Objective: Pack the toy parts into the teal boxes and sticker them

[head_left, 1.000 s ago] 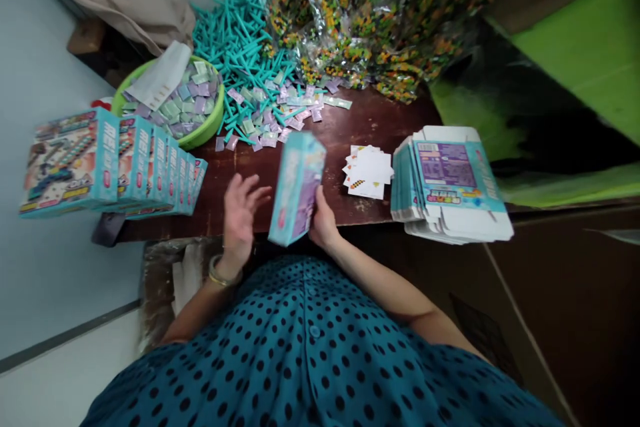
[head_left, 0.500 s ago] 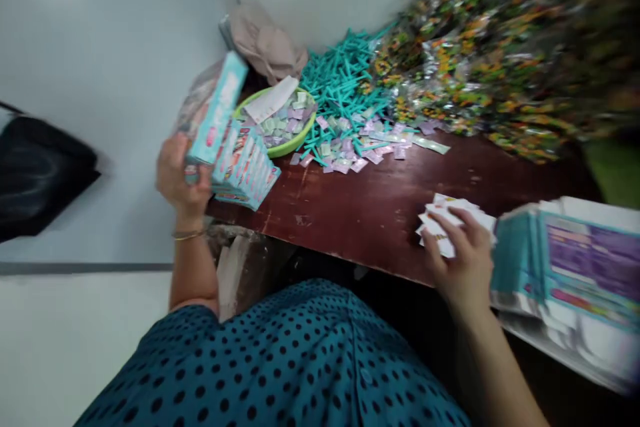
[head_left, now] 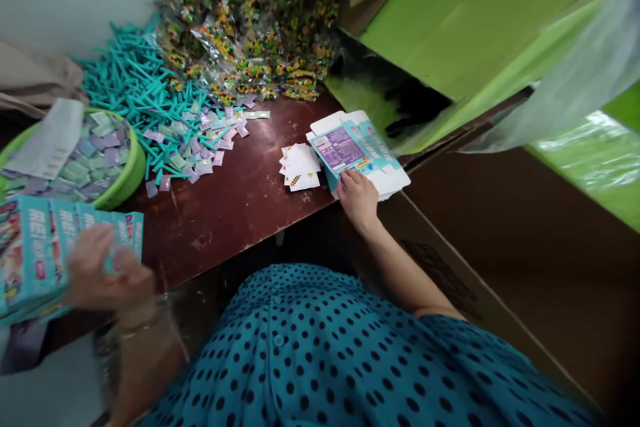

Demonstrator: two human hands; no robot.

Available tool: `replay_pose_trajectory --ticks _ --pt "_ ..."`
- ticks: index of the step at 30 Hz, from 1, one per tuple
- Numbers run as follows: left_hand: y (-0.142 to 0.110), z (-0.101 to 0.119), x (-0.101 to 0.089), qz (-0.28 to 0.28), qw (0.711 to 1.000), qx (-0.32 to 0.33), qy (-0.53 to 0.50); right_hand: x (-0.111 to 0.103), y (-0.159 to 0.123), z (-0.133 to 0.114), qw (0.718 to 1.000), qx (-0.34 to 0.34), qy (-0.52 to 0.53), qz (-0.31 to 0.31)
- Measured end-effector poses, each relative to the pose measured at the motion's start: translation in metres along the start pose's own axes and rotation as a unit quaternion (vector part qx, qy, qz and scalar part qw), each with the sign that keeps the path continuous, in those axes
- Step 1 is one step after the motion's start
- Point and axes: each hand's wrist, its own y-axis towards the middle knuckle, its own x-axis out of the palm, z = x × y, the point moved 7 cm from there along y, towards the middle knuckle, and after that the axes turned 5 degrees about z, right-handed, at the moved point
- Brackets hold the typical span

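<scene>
At the table's right end, my right hand has its fingers bent over the near edge of a pile of flattened teal and purple cartons, closed on the top carton; the thumb is hidden. Just left of it lies a small pile of white printed cards. My left hand, smeared by motion, is beside a row of filled teal boxes at the lower left. Whether its fingers hold anything cannot be made out.
A green basket of small sachets stands behind the boxes. Turquoise sticks, loose sachets and clear bags with orange and green pieces cover the back of the dark red table. A green-sided carton stands at right.
The view has swung right. My left hand held a teal box upright above the row; now it is low beside the row. My right hand has left the white cards for the flattened cartons.
</scene>
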Motion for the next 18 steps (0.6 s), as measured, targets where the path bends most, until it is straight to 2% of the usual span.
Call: replay_pose_trajectory --ticks 1,2,3,4,5,6,8,9,10,12,14,16,18 --pt "-0.011 -0.007 0.02 0.007 0.999 0.035 0.004 -0.012 -0.005 -0.011 0.999 -0.001 0.03 0.016" --pt "-0.023 -0.02 0.05 -0.047 0.999 0.014 0.011 -0.023 -0.013 -0.025 0.997 -0.012 0.069 0.027" --pt "-0.039 -0.038 0.086 -0.139 0.989 -0.049 -0.025 -0.031 -0.024 -0.044 0.992 -0.036 0.116 0.028" --pt "-0.054 -0.053 0.117 -0.205 0.967 -0.119 -0.088 -0.035 -0.038 -0.067 0.983 -0.073 0.17 0.01" --pt "-0.066 -0.066 0.139 -0.226 0.946 -0.186 -0.138 -0.033 -0.054 -0.093 0.966 -0.123 0.227 -0.028" --pt "-0.072 -0.079 0.153 -0.209 0.932 -0.241 -0.173 -0.028 -0.071 -0.12 0.939 -0.182 0.28 -0.08" --pt "-0.071 -0.1 0.155 -0.111 0.926 -0.306 -0.19 -0.015 -0.098 -0.162 0.88 -0.28 0.346 -0.164" --pt "-0.069 -0.108 0.148 -0.067 0.928 -0.318 -0.181 -0.009 -0.1 -0.172 0.87 -0.295 0.354 -0.173" --pt "-0.067 -0.113 0.14 -0.045 0.93 -0.324 -0.171 -0.001 -0.094 -0.175 0.88 -0.283 0.347 -0.159" --pt "-0.069 -0.119 0.128 -0.058 0.93 -0.329 -0.156 0.014 -0.067 -0.168 0.924 -0.199 0.308 -0.111" --pt "-0.078 -0.121 0.121 -0.092 0.928 -0.334 -0.134 0.032 -0.04 -0.159 0.948 -0.116 0.276 -0.105" --pt "-0.087 -0.121 0.122 -0.131 0.932 -0.315 -0.12 0.049 -0.028 -0.161 0.94 -0.095 0.292 -0.15" --pt "-0.086 -0.116 0.129 -0.164 0.946 -0.256 -0.113 0.059 -0.026 -0.163 0.915 -0.082 0.352 -0.181"
